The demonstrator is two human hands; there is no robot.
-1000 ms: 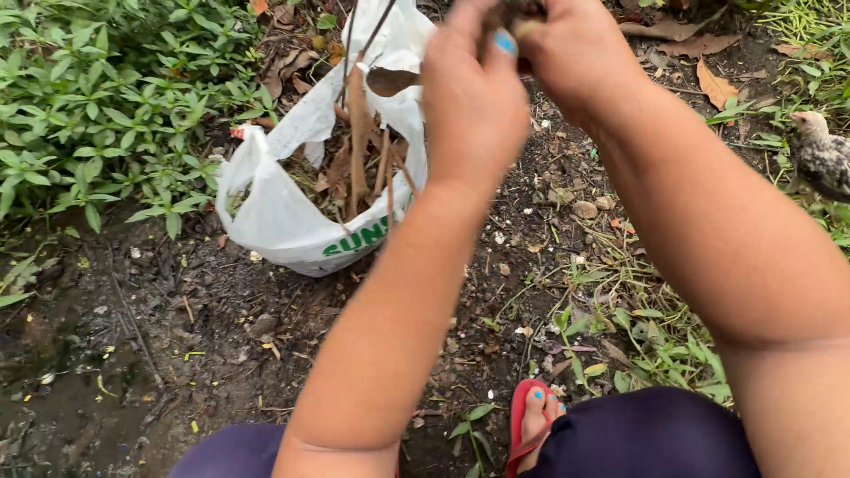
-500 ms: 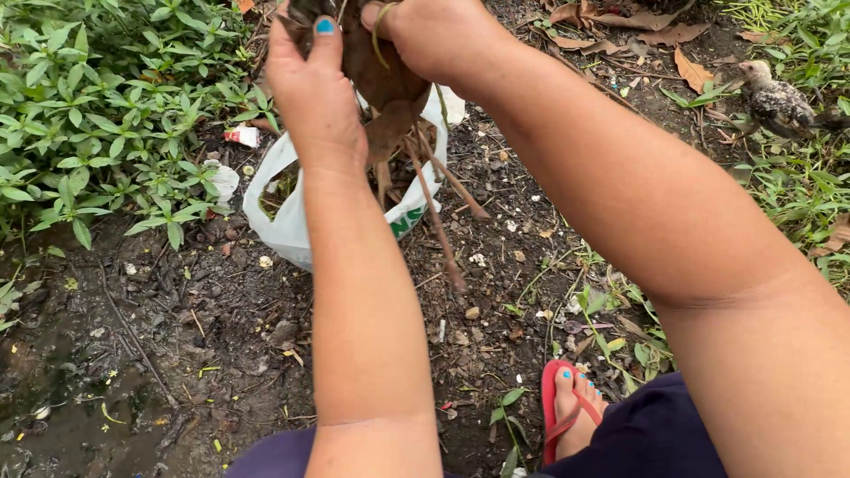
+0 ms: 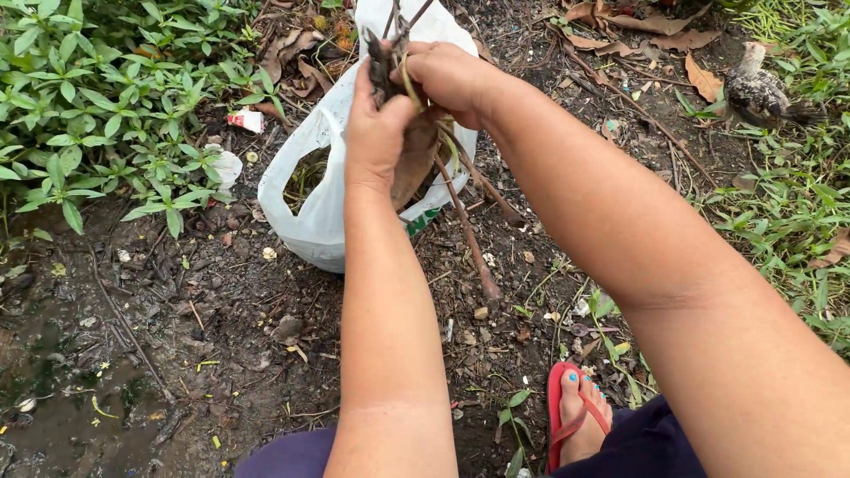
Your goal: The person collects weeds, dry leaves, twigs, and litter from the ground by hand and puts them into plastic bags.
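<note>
Both bare arms extend forward from the lower frame, converging near top centre. Left forearm runs almost straight up the middle, wrist slightly bent, left hand (image 3: 382, 128) back toward camera, fingers curled closed in a grip, thumb side turned toward the other hand. Right arm comes in from the lower right corner, thick forearm angled up-left, wrist flexed inward. Right hand (image 3: 450, 78) sits just above and right of the left, fingers wrapped shut, knuckles up. The two hands touch, clamped together at the same spot. Right foot (image 3: 582, 414) shows at the bottom, toes forward, painted nails. Dark clothing covers the knees.
</note>
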